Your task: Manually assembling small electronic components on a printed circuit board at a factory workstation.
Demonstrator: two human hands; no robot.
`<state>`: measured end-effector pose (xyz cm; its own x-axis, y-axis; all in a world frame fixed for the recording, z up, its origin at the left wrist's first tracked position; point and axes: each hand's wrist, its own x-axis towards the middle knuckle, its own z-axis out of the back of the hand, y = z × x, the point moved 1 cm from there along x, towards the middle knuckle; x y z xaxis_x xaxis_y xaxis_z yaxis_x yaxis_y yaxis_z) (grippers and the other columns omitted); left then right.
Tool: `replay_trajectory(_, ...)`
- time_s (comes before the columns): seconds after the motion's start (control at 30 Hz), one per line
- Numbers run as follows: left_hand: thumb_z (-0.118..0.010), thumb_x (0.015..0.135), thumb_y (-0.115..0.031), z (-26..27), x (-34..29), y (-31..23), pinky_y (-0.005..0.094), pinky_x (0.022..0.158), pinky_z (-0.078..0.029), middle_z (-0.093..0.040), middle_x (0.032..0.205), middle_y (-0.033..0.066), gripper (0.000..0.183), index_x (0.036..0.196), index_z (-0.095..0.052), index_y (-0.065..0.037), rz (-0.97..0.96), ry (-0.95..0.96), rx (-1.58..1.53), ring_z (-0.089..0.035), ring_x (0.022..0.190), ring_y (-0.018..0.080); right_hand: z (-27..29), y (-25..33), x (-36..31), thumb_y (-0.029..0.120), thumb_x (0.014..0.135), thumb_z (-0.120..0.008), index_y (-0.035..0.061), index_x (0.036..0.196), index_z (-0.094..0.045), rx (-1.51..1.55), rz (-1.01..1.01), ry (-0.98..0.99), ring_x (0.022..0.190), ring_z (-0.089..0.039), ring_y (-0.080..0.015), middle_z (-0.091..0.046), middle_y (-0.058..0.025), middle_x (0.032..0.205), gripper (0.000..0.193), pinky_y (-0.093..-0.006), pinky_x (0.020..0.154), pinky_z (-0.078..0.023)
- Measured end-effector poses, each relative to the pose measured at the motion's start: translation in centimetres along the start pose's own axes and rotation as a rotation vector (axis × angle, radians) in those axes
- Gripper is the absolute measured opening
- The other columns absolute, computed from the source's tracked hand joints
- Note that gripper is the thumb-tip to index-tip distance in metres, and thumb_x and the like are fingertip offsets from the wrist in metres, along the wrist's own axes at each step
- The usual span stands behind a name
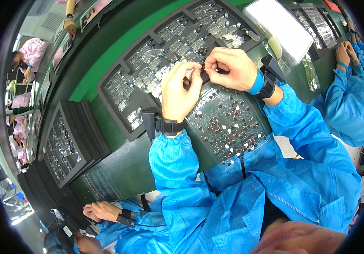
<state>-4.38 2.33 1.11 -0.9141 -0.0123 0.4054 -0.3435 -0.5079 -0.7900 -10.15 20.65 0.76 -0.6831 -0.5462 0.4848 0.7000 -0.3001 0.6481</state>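
Note:
My left hand (pixel 179 89) and my right hand (pixel 233 71) meet over the near edge of a black foam tray (pixel 136 100). Thumb and fingers of the left are pinched around a small part with a silvery face, mostly hidden by them. Close beside it, the right hand's fingertips are pressed together; what they grip is too small to make out. Rows of small silvery metal parts (pixel 148 63) fill the foam tray's compartments. Below my hands lies a clear plastic tray (pixel 209 146) with many small round dark and white pieces, some with thin red wires.
Stacked black foam trays (pixel 89 139) stand at the left. A white sheet or lid (pixel 280 29) lies at the back right beside clear plastic bags (pixel 311 72). Co-workers in blue sleeves sit on both sides, one person's hands (pixel 346 54) at right, another's (pixel 102 211) at lower left.

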Motion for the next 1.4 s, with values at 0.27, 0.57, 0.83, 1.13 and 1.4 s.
replay_trajectory(0.27,-0.070,0.088,-0.003,0.0,0.0,0.4,0.0280,0.059,-0.048,-0.067,0.082,0.0073,0.018,0.106,-0.071,-0.004,0.035,-0.028,-0.021,-0.058,0.063,0.0135,1.0,0.5,0.3,0.010,0.082,-0.072,0.0036,0.089,-0.066,0.092,-0.046,0.007,0.073,-0.068,-0.0228,-0.065,-0.0083,0.082,0.012,-0.0337,0.066,-0.055)
replay_trajectory(0.57,-0.072,0.088,-0.005,0.1,-0.3,0.9,0.0287,0.060,-0.046,-0.069,0.083,0.0067,0.017,0.105,-0.074,-0.005,0.038,0.028,-0.063,-0.057,0.064,0.0142,0.0,-0.5,0.2,0.000,0.079,-0.069,0.0003,0.091,-0.066,0.124,0.048,-0.028,0.064,-0.056,-0.0119,-0.062,-0.0044,0.080,0.012,-0.0255,0.053,-0.042)
replay_trajectory(0.83,-0.072,0.088,-0.005,0.0,-0.3,1.3,0.0284,0.061,-0.046,-0.071,0.086,0.0069,0.017,0.104,-0.074,-0.005,0.056,0.032,-0.119,-0.057,0.066,0.0142,0.7,-0.1,0.4,0.011,0.082,-0.072,0.0033,0.090,-0.068,0.107,-0.044,0.060,0.074,-0.067,-0.0218,-0.067,-0.0079,0.081,0.012,-0.0334,0.064,-0.054)
replay_trajectory(1.13,-0.071,0.088,-0.004,0.2,-0.1,0.7,0.0287,0.061,-0.046,-0.070,0.086,0.0067,0.015,0.102,-0.073,-0.004,0.053,0.072,-0.095,-0.057,0.065,0.0149,1.2,0.2,0.8,0.013,0.082,-0.070,0.0028,0.090,-0.068,0.107,-0.093,0.138,0.075,-0.068,-0.0212,-0.068,-0.0082,0.082,0.013,-0.0324,0.064,-0.053)
replay_trajectory(1.4,-0.071,0.089,-0.004,0.4,-0.2,1.2,0.0265,0.065,-0.048,-0.072,0.089,0.0056,0.017,0.106,-0.074,-0.004,0.076,0.104,-0.097,-0.060,0.070,0.0111,0.7,-0.4,0.6,0.010,0.081,-0.071,0.0027,0.088,-0.066,0.141,-0.024,0.078,0.059,-0.050,-0.0148,-0.058,-0.0046,0.073,0.011,-0.0300,0.055,-0.040)
